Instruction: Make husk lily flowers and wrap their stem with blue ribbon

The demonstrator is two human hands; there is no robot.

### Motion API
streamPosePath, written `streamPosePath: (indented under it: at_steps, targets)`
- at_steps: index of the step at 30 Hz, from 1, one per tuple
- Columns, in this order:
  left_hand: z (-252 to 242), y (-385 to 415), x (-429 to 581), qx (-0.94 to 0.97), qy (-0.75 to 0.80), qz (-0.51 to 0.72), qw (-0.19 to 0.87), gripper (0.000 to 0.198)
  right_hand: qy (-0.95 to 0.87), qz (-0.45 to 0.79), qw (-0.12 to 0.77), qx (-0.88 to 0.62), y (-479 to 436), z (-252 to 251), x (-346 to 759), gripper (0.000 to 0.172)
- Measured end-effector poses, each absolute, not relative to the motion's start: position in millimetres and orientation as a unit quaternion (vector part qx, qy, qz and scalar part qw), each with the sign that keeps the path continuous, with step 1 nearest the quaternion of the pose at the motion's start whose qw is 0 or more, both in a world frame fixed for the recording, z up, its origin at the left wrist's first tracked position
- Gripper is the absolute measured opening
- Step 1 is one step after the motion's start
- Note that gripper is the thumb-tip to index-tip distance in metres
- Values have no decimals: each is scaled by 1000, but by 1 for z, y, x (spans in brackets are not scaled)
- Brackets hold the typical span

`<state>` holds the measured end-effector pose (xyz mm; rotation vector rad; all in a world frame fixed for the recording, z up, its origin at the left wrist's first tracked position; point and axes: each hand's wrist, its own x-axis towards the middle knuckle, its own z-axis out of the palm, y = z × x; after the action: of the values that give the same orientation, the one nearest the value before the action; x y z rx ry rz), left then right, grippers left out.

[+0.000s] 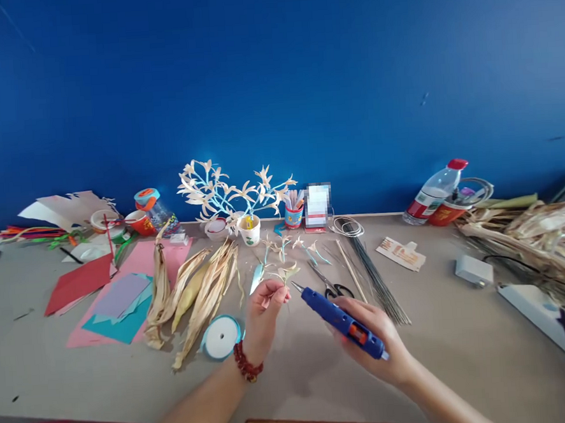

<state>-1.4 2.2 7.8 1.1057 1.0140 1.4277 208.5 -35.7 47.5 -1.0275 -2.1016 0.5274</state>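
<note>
My left hand (pixel 268 311), with a red bead bracelet at the wrist, pinches a small pale husk flower (pixel 287 273) by its base. A blue hot glue gun (pixel 339 320) is gripped in my right hand (pixel 379 336), its metal nozzle pointing at the flower from the right, a short gap apart. Behind the hands lie several loose husk flowers (pixel 281 247) with light blue stems. Black-handled scissors (pixel 338 290) rest just beyond the glue gun. Left of my left wrist is a roll of light blue tape (pixel 222 338).
Dried corn husks (pixel 210 286) and coloured paper (pixel 120 304) lie left. At the back stand a cup (pixel 249 231) of husk flowers and a bottle (pixel 434 192). Dark wires (pixel 377 276), a white adapter (pixel 472 270), a power strip (pixel 537 314) and more husks (pixel 528 241) are right.
</note>
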Motion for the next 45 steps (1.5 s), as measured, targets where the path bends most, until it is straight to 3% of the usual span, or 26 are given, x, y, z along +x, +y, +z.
streamPosePath:
  at_steps: [13, 45]
  targets:
    - [8, 3, -1, 454, 414, 594, 520, 15, -833, 154, 351, -398, -26, 32, 198, 8]
    - [9, 1, -1, 447, 397, 595, 538, 14, -838, 124, 347, -403, -25, 28, 198, 9]
